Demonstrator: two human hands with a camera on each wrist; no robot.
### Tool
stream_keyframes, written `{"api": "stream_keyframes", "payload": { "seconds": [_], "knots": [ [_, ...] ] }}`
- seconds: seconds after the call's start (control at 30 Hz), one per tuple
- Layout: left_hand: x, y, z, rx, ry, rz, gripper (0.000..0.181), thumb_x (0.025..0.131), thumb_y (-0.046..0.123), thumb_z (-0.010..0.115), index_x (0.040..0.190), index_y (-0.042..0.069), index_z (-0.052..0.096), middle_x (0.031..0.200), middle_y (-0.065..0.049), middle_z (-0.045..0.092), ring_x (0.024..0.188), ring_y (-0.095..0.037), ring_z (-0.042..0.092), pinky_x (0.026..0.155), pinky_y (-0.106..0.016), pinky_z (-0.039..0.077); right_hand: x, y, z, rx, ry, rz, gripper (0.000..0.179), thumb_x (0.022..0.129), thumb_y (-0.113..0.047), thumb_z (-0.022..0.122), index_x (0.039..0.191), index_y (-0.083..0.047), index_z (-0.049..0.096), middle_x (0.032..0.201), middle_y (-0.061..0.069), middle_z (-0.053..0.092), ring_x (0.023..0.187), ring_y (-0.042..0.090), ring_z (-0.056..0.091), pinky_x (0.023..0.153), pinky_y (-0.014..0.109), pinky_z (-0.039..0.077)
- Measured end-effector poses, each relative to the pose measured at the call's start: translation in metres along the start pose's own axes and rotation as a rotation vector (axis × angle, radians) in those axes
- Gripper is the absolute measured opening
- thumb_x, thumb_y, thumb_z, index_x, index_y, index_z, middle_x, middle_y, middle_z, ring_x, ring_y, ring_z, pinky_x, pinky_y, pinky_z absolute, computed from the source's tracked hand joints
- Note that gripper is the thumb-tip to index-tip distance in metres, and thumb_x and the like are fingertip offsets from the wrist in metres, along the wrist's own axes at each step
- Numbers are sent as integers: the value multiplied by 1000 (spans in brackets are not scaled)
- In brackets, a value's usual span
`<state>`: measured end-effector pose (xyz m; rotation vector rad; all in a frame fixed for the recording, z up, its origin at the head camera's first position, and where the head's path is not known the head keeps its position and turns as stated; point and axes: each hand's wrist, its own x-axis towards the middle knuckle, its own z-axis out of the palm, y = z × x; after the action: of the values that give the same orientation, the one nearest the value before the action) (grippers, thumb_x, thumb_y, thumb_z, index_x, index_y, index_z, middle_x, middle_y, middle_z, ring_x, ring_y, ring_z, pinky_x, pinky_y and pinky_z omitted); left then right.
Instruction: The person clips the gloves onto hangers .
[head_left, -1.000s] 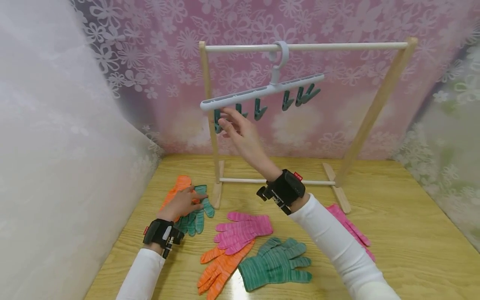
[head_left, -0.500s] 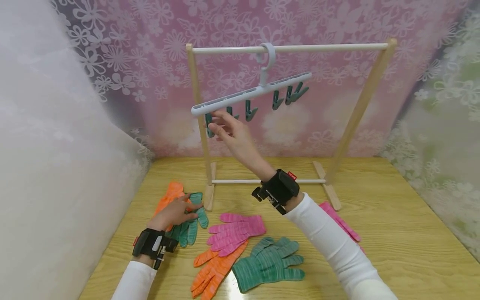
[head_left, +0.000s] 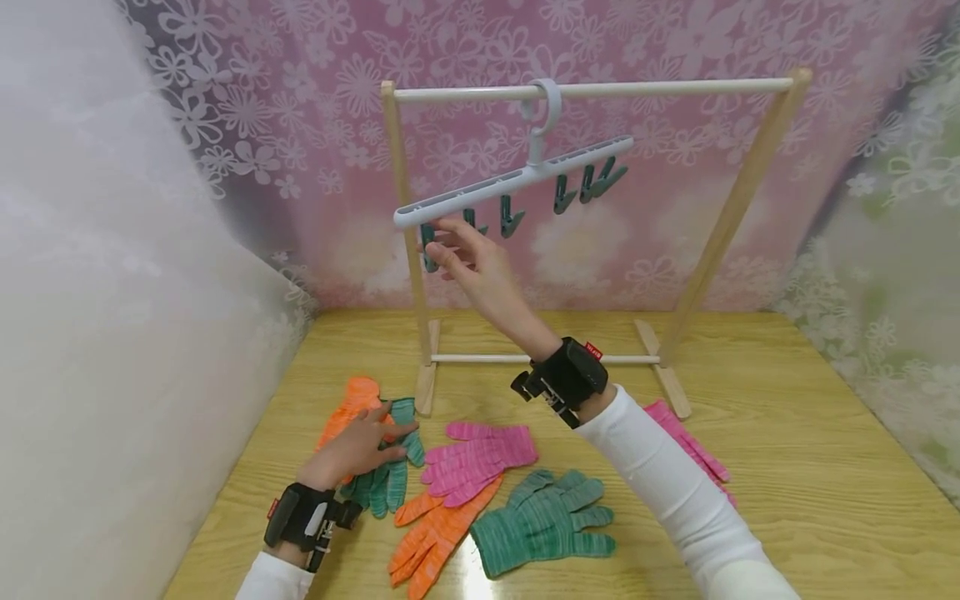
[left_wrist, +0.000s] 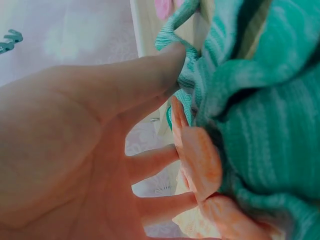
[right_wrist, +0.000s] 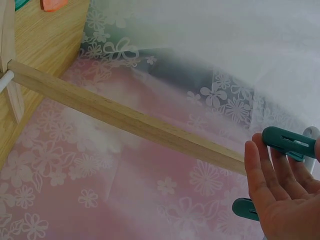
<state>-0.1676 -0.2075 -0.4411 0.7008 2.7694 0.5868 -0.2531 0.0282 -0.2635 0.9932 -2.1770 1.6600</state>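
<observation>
My right hand (head_left: 491, 279) is raised to the leftmost dark green clothespin (head_left: 428, 242) under a pale grey clip hanger (head_left: 487, 191). In the right wrist view the thumb shows only at the edge, on that clothespin (right_wrist: 286, 140), with the fingers behind it. My left hand (head_left: 351, 450) rests on an orange glove (head_left: 352, 410) and a green glove (head_left: 381, 487), fingers spread. Up close in the left wrist view, the thumb tip touches the green glove (left_wrist: 280, 135); other fingertips touch the orange glove (left_wrist: 201, 160), which is partly hidden.
The hanger hooks over the white rail (head_left: 660, 87) of a wooden rack (head_left: 731, 217); several more clothespins hang from it. On the table (head_left: 810, 467) lie a pink glove (head_left: 480, 454), an orange glove (head_left: 435, 546), a green glove (head_left: 543, 525), and another pink glove (head_left: 686, 442) beyond my right forearm.
My left hand and the gloves under it have slid a little toward me. My right hand stays at the leftmost clothespin. The head view has shifted slightly.
</observation>
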Motion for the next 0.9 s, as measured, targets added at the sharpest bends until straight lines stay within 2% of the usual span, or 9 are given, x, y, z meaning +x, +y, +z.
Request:
{"api": "stream_keyframes", "payload": {
  "seconds": [0.07, 0.1, 0.17, 0.23, 0.3, 0.43, 0.63, 0.77, 0.9],
  "knots": [
    [-1, 2, 0, 8, 33, -12, 42, 99, 20, 66, 138, 5, 63, 147, -41, 40, 136, -56, 39, 111, -67, 32, -1, 0, -1, -10, -2, 3, 41, 105, -15, 58, 145, -4, 52, 126, 18, 67, 104, 29, 69, 90, 43, 58],
    [0, 2, -1, 4, 63, -26, 39, 99, 19, 66, 135, 5, 65, 143, -38, 47, 126, -53, 51, 104, -61, 43, -1, 0, -1, -12, -4, 2, 41, 105, -15, 58, 145, -4, 52, 126, 18, 67, 104, 28, 69, 90, 42, 58],
    [2, 2, -6, -8, 147, -71, 34, 101, 18, 64, 131, 5, 68, 118, -34, 65, 89, -40, 67, 76, -44, 56, -1, 0, -1, -17, -4, -3, 41, 105, -15, 58, 144, -4, 53, 126, 19, 67, 104, 28, 70, 89, 39, 58],
    [5, -1, -13, -4, 264, -117, 29, 102, 19, 63, 126, 5, 71, 93, -26, 71, 56, -21, 56, 49, -30, 42, -2, -1, -2, -19, -3, -7, 41, 105, -15, 58, 144, -4, 53, 125, 19, 67, 104, 28, 70, 87, 35, 58],
    [8, -5, -23, -15, 380, -165, 28, 102, 21, 62, 122, 4, 73, 83, -21, 71, 43, -12, 33, 44, -25, 24, -2, -1, -2, -20, -2, -11, 40, 105, -15, 58, 143, -4, 54, 124, 19, 68, 103, 28, 70, 87, 34, 58],
    [14, -19, -41, -2, 525, -274, 29, 103, 22, 62, 116, 0, 72, 104, -20, 73, 43, -10, 36, 43, -26, 25, -4, -3, -3, -24, 0, 0, 40, 105, -16, 58, 143, -5, 54, 124, 17, 68, 102, 27, 70, 87, 34, 58],
    [19, -43, -42, -7, 494, -532, 45, 102, 32, 62, 111, -12, 63, 84, -25, 69, 57, -28, 60, 48, -36, 45, -7, -5, -6, -17, 7, 17, 39, 104, -17, 59, 141, -5, 56, 125, 16, 68, 104, 26, 69, 91, 37, 58],
    [21, -60, -31, -57, 439, -583, 53, 98, 39, 66, 63, 2, 55, 53, -5, 43, 44, -17, 39, 42, -27, 28, -7, -6, -6, -11, 7, 15, 39, 104, -17, 59, 141, -4, 56, 124, 15, 68, 104, 26, 69, 91, 37, 57],
    [25, -69, -27, -96, 376, -606, 63, 95, 40, 70, 49, 18, 34, 53, 7, 20, 47, -8, 17, 50, -24, 12, -6, -8, -6, -14, 6, 10, 38, 104, -15, 60, 140, -3, 57, 124, 16, 68, 104, 27, 69, 92, 37, 57]
  ]
}}
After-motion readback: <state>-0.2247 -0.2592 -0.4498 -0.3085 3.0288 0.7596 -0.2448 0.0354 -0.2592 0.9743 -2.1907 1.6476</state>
